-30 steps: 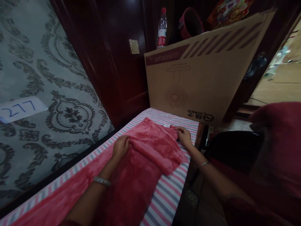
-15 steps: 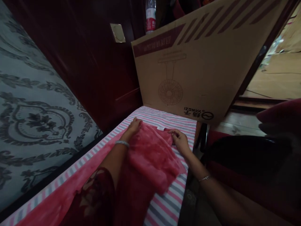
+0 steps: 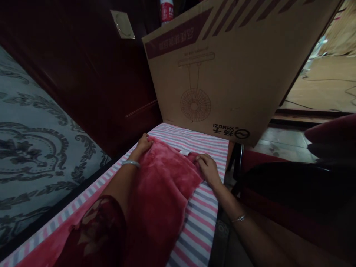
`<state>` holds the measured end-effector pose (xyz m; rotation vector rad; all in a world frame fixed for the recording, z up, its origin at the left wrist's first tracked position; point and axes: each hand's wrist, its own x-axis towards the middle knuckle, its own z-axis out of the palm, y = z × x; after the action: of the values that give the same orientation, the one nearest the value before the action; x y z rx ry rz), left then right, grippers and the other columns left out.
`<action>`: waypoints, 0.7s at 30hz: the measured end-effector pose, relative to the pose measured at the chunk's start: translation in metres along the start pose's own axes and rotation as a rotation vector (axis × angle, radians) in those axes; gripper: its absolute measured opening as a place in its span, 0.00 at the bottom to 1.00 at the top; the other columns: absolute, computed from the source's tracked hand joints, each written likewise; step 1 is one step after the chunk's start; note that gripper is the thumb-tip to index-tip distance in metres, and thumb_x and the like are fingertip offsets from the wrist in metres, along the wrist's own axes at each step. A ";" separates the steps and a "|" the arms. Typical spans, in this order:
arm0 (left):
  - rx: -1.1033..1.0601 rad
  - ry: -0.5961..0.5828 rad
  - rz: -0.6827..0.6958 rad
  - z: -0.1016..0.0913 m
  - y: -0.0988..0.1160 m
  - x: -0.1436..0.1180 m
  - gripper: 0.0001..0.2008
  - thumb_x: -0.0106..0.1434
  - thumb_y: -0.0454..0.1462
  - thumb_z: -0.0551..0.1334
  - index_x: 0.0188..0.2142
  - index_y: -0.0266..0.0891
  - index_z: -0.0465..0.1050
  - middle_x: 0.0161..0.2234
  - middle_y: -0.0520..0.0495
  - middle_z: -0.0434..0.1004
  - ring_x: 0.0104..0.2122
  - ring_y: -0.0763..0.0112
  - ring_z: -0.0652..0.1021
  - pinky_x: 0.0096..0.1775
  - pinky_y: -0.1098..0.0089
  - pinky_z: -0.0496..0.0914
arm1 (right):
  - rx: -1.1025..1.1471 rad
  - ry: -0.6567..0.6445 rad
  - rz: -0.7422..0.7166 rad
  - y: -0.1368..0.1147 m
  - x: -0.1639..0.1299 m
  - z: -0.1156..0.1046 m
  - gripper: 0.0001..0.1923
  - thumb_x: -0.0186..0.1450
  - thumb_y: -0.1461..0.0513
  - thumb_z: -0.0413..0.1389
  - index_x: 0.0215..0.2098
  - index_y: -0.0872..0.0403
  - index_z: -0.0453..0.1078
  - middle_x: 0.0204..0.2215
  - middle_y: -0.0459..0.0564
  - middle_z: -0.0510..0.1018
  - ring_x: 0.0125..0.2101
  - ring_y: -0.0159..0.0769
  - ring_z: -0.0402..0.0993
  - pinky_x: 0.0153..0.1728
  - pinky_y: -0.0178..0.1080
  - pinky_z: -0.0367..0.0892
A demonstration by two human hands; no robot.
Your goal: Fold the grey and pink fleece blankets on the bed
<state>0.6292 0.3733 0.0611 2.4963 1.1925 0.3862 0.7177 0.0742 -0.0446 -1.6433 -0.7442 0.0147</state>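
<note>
A fuzzy pink-red cloth [image 3: 164, 185] lies folded along a striped surface [image 3: 203, 218]. My left hand [image 3: 144, 144] pinches the cloth's far left corner, fingers closed on the fabric. At the far right corner my right hand [image 3: 207, 167] presses down on the cloth's edge, beside a small white tag [image 3: 184, 152]. Both wrists carry bracelets.
A big cardboard box [image 3: 222, 70] with a fan drawing stands at the far end of the striped surface. Dark wooden panelling [image 3: 91, 81] runs on the left, patterned grey wall beyond. A dark seat [image 3: 289, 185] sits on the right; a bottle [image 3: 166, 7] shows behind the box.
My left hand slid from the cloth's middle fold to its far left corner. The folded upper layer has been pulled straight and flat, and the view moved closer to the box.
</note>
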 end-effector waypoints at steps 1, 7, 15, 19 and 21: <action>-0.009 -0.022 -0.019 0.000 -0.003 -0.001 0.21 0.62 0.37 0.63 0.54 0.35 0.71 0.45 0.38 0.81 0.41 0.60 0.81 0.42 0.68 0.72 | -0.048 0.000 -0.016 -0.001 -0.001 0.001 0.15 0.63 0.52 0.50 0.26 0.50 0.71 0.29 0.51 0.75 0.35 0.42 0.69 0.41 0.42 0.66; -0.006 -0.070 -0.074 -0.002 -0.014 -0.003 0.13 0.61 0.44 0.65 0.34 0.34 0.78 0.35 0.37 0.82 0.37 0.56 0.81 0.38 0.67 0.73 | -0.180 -0.061 -0.066 0.002 -0.012 0.009 0.05 0.53 0.58 0.58 0.24 0.51 0.69 0.36 0.54 0.71 0.35 0.41 0.67 0.38 0.42 0.67; -0.076 0.142 -0.026 -0.008 -0.024 0.002 0.17 0.66 0.40 0.54 0.44 0.34 0.79 0.40 0.42 0.82 0.41 0.62 0.80 0.40 0.70 0.70 | -0.270 -0.024 0.020 -0.009 0.017 -0.004 0.07 0.60 0.57 0.56 0.29 0.50 0.74 0.27 0.49 0.78 0.29 0.38 0.70 0.30 0.37 0.60; -0.079 0.117 -0.055 -0.007 -0.035 0.007 0.16 0.65 0.40 0.56 0.42 0.34 0.80 0.36 0.41 0.83 0.39 0.60 0.80 0.37 0.70 0.71 | -0.483 -0.029 0.074 -0.010 0.037 0.001 0.10 0.60 0.56 0.60 0.24 0.50 0.70 0.23 0.49 0.76 0.24 0.35 0.67 0.25 0.36 0.51; -0.069 0.054 -0.068 -0.005 -0.040 0.008 0.14 0.63 0.41 0.59 0.38 0.34 0.81 0.33 0.40 0.82 0.37 0.59 0.81 0.36 0.69 0.71 | -0.538 -0.027 0.096 -0.004 0.038 0.005 0.11 0.60 0.55 0.61 0.24 0.50 0.69 0.23 0.49 0.76 0.24 0.34 0.66 0.25 0.36 0.50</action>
<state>0.6047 0.4040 0.0496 2.3940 1.2597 0.4713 0.7440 0.0968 -0.0269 -2.1936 -0.7271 -0.1038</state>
